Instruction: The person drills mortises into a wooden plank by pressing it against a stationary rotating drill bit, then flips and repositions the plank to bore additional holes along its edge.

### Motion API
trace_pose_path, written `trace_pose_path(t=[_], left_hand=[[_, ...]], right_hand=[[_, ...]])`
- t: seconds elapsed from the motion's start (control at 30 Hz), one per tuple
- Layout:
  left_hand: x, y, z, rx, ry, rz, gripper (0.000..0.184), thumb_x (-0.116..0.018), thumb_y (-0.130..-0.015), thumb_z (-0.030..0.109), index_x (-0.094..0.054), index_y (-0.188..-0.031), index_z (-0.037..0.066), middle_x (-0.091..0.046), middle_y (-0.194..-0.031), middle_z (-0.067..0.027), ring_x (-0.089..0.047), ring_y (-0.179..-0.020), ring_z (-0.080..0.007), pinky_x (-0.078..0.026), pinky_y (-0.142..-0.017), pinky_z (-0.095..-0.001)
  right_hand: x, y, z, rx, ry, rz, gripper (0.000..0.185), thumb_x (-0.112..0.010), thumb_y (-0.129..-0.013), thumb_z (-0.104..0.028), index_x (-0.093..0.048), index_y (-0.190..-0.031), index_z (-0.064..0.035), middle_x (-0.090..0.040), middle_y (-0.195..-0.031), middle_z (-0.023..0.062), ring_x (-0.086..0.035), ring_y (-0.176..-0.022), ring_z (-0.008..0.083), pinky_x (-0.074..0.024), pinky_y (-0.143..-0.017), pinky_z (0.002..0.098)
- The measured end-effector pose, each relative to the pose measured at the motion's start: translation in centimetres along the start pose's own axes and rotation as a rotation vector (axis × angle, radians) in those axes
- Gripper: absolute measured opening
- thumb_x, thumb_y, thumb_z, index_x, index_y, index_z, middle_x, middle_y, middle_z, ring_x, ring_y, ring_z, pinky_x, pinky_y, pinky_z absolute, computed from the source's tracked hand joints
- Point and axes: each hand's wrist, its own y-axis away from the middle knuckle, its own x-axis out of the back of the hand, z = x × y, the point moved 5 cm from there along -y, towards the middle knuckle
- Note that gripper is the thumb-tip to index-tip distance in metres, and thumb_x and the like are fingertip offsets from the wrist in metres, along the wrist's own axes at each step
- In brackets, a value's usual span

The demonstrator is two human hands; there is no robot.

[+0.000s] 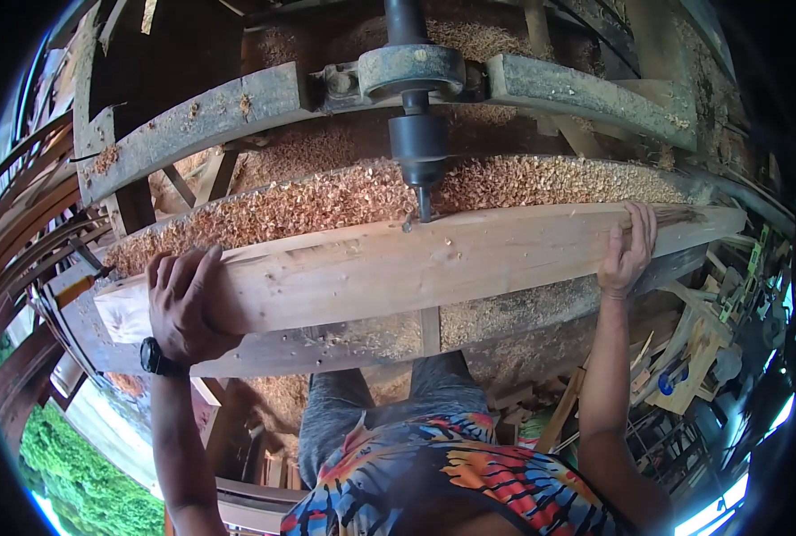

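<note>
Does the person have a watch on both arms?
No, there is one dark watch, just below the left hand, and the wrist of the right hand is bare.

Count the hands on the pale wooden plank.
2. The left hand, with a dark watch at its wrist, lies across the pale plank near its left end; the right hand lies on it toward the right end. Both are in plain view.

long wooden bench [264,359]; pale board [353,272] lying lengthwise, curly shavings [541,181] heaped along far side
</note>
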Motion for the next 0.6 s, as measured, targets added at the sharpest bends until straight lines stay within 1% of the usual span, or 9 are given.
trace_pose_path(t=[0.1,0.2,0.23,0.3,0.33,0.4,0.47,0.5,0.6], left_hand=[[-0.5,0.6,-0.3,0.031,-0.013,-0.026,0.112,-0.093,-0.049,0.031,-0.055,-0.151,0.009,-0.064,-0.131,-0.0157,-0.062,-0.117,-0.0382,-0.037,-0.112,-0.0583],[-0.2,1.6,0.6,0.131,-0.097,0.049,0.114,-0.095,-0.051,0.035,-0.053,-0.153,0.008,-0.06,-0.141,-0.0186,-0.055,-0.131,-0.0411,-0.033,-0.117,-0.0604],[0.0,3.4,0.4,0.228,-0.123,0.041,0.115,-0.096,-0.055,0.042,-0.052,-0.155,0.007,-0.055,-0.151,-0.0218,-0.044,-0.145,-0.0441,-0.03,-0.12,-0.0621],[0.6,7.9,-1.1,0.335,-0.179,0.129,0.112,-0.092,-0.066,0.061,-0.052,-0.156,0.008,-0.046,-0.162,-0.0224,-0.038,-0.15,-0.0444,-0.027,-0.122,-0.0629],[1.3,10.7,-2.2,0.388,-0.157,0.191,0.107,-0.088,-0.076,0.06,-0.049,-0.159,0.006,-0.044,-0.164,-0.0228,-0.037,-0.151,-0.0452,-0.027,-0.123,-0.0625],[1.7,18.6,-7.1,0.685,-0.212,0.299,0.093,-0.075,-0.093,0.056,-0.042,-0.163,0.003,-0.04,-0.166,-0.0251,-0.036,-0.153,-0.0447,-0.029,-0.125,-0.0589],[2.3,26.1,-13.6,1.19,-0.279,0.382,0.079,-0.059,-0.106,0.055,-0.043,-0.161,0.0,-0.041,-0.166,-0.0259,-0.04,-0.153,-0.0412,-0.032,-0.125,-0.0536],[1.6,30.0,-17.6,1.24,-0.034,0.5,0.076,-0.056,-0.107,0.053,-0.045,-0.16,-0.001,-0.043,-0.165,-0.0256,-0.044,-0.15,-0.0403,-0.034,-0.124,-0.0519],[-0.6,30.8,-22.4,1.414,0.611,0.702,0.067,-0.046,-0.11,0.049,-0.052,-0.155,-0.001,-0.055,-0.156,-0.0236,-0.053,-0.144,-0.0356,-0.038,-0.12,-0.0502]], right_hand=[[0.0,-0.1,0.0,0.0,0.0,0.013,0.047,-0.06,-0.098,-0.031,-0.067,-0.129,0.0036,-0.067,-0.131,0.0216,-0.054,-0.134,0.0453,-0.0334,-0.123,0.0568],[0.0,0.1,0.2,-0.012,-0.01,-0.002,0.049,-0.059,-0.099,-0.033,-0.067,-0.131,0.0034,-0.065,-0.137,0.0223,-0.052,-0.137,0.0457,-0.0336,-0.122,0.0562],[0.1,0.2,0.2,-0.023,0.019,-0.012,0.052,-0.058,-0.1,-0.035,-0.065,-0.135,0.0033,-0.062,-0.142,0.0228,-0.051,-0.139,0.0453,-0.033,-0.123,0.056],[0.4,0.2,0.1,-0.043,0.08,-0.032,0.059,-0.056,-0.104,-0.041,-0.061,-0.142,0.003,-0.055,-0.15,0.0238,-0.049,-0.141,0.0444,-0.032,-0.124,0.0554],[0.7,0.4,1.1,-0.23,0.159,-0.007,0.064,-0.055,-0.105,-0.044,-0.056,-0.147,0.0028,-0.05,-0.155,0.0244,-0.046,-0.144,0.0447,-0.0308,-0.124,0.0549],[1.3,1.5,3.4,-0.602,0.31,0.044,0.075,-0.054,-0.106,-0.052,-0.047,-0.157,0.0022,-0.04,-0.165,0.0255,-0.04,-0.15,0.0453,-0.0283,-0.126,0.0539],[0.2,2.3,8.4,-0.982,-0.281,0.096,0.088,-0.057,-0.103,-0.06,-0.037,-0.162,0.0022,-0.033,-0.168,0.0274,-0.034,-0.154,0.0466,-0.026,-0.128,0.0513],[-0.8,2.4,9.9,-1.152,-0.586,0.129,0.096,-0.058,-0.101,-0.064,-0.031,-0.165,0.0023,-0.03,-0.17,0.0283,-0.03,-0.156,0.0473,-0.0249,-0.129,0.05],[-1.8,-0.2,9.3,-1.237,0.005,0.133,0.105,-0.068,-0.093,-0.063,-0.028,-0.167,0.001,-0.034,-0.169,0.028,-0.03,-0.157,0.0445,-0.0263,-0.129,0.0429]])
